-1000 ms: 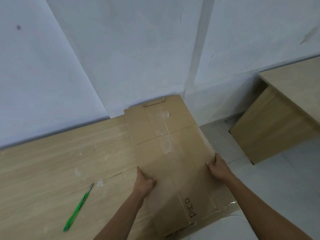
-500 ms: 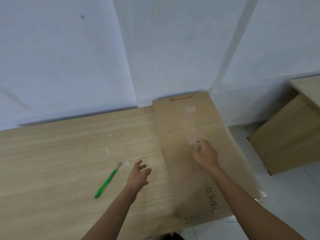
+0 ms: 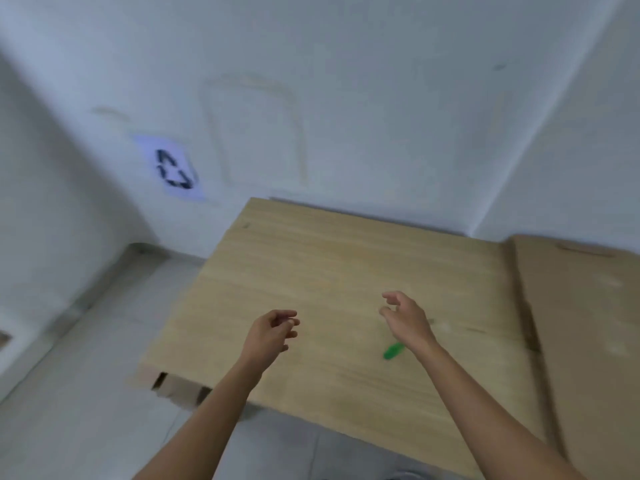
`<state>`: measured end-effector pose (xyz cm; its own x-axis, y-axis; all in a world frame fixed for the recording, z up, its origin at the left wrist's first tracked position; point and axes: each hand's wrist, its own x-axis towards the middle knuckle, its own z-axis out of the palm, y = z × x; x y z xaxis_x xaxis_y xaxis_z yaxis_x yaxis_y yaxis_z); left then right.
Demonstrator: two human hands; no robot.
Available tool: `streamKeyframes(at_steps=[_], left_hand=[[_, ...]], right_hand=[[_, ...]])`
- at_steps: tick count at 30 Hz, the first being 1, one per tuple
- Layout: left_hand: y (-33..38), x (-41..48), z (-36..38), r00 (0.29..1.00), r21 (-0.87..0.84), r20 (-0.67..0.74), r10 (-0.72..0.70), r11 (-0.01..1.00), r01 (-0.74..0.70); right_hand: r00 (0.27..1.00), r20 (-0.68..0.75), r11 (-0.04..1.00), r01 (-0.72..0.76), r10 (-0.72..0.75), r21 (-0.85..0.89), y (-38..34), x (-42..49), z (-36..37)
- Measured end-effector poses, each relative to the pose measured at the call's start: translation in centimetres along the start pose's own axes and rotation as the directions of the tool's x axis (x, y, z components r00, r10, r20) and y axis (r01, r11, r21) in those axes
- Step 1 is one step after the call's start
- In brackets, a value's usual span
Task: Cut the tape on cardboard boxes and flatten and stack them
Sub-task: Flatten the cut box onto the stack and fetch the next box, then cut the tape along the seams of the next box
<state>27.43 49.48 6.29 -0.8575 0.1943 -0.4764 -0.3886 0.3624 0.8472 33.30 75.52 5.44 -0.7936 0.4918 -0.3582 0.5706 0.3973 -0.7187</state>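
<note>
The flattened cardboard (image 3: pixel 585 341) lies on the right end of the table (image 3: pixel 329 271). It is probably light and stiff but bends at its creases, so it is best held by both long edges. Over the table's middle, the left hand (image 3: pixel 270 334) and right hand (image 3: pixel 407 322) hover empty with fingers loosely curled, the right one above a green cutter (image 3: pixel 393 351). No writing is readable. A sheet (image 3: pixel 173 169) on the wall left of the table bears only recycling arrows.

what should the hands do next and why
Probably reach the left hand down to the cardboard showing under the table at its near left edge and lift it up. Both hands are empty, the right hand hovers over the green cutter, and a flattened box lies on the right.
</note>
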Motion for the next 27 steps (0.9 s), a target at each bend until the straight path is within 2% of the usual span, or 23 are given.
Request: streamKeyframes(at_steps=[6, 11, 18, 27], left_hand=[[-3.6, -0.4, -14.0, 0.963, -0.085, -0.261, -0.071, 0.995, 0.050], [-5.6, 1.1, -22.2, 0.918, -0.167, -0.373, -0.133, 0.983, 0.075], [-6.7, 6.0, -30.4, 0.869, -0.259, -0.433, -0.238, 0.957, 0.133], [-6.9, 12.2, -38.2, 0.847, -0.328, -0.406, -0.344, 0.920, 0.216]], right_hand=[[0.978, 0.178, 0.995, 0.104, -0.104, 0.009, -10.2, -0.1, 12.2], [0.951, 0.271, 0.989, 0.149, -0.149, 0.021, -17.4, 2.1, 19.9], [0.915, 0.370, 0.987, 0.146, -0.160, 0.066, -25.2, 6.3, 28.9], [0.879, 0.476, 0.997, -0.013, -0.026, 0.078, -31.8, 8.9, 37.8]])
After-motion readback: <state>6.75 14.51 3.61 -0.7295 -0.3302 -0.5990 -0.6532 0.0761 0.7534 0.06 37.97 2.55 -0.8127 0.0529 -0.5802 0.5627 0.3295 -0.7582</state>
